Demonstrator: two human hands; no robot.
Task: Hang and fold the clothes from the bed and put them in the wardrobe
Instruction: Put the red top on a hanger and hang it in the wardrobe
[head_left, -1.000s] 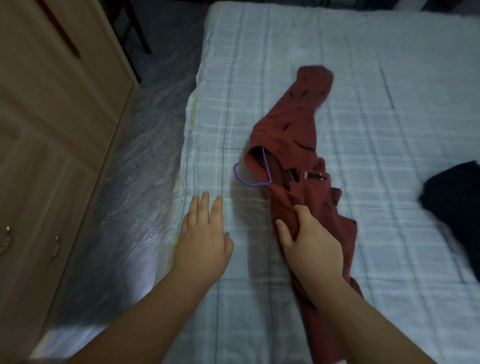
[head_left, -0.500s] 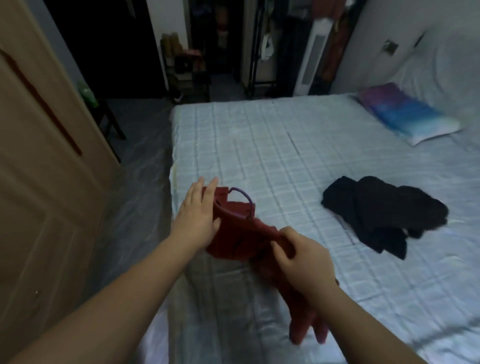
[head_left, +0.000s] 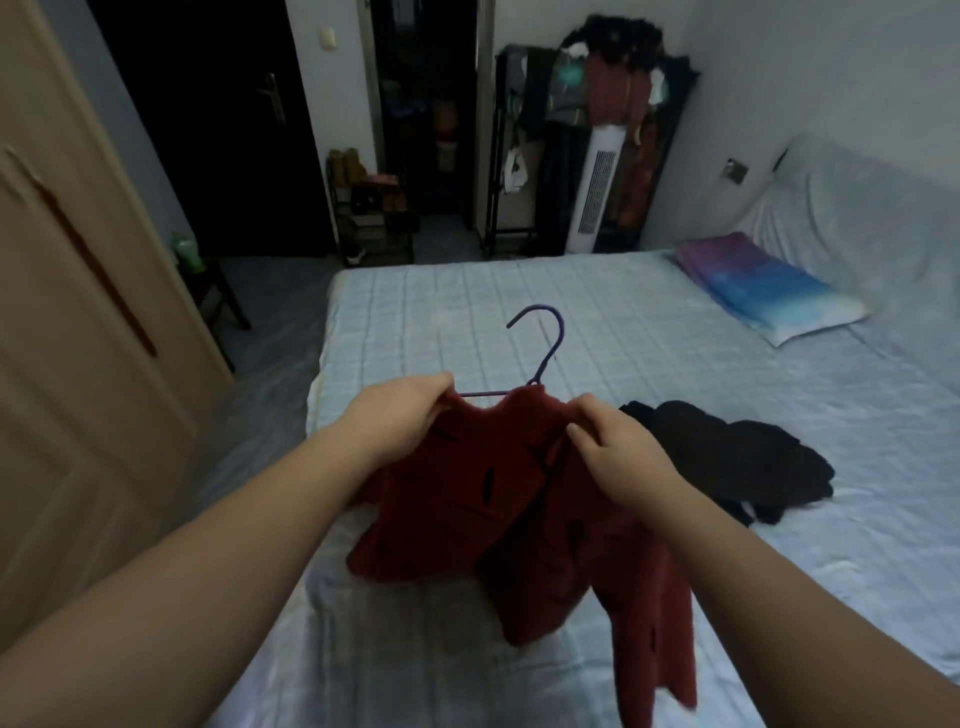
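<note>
Your left hand (head_left: 400, 415) and right hand (head_left: 618, 457) each pinched a shoulder of the fuzzy dark-red garment (head_left: 498, 499) on its thin purple wire hanger (head_left: 543, 348), held above the checked pale-blue bed (head_left: 467, 301).

We see dark red garment (head_left: 467, 499) with black dashes, purple hanger (head_left: 543, 340), pale blue checked bedsheet (head_left: 649, 332), black clothes (head_left: 727, 452).
</note>
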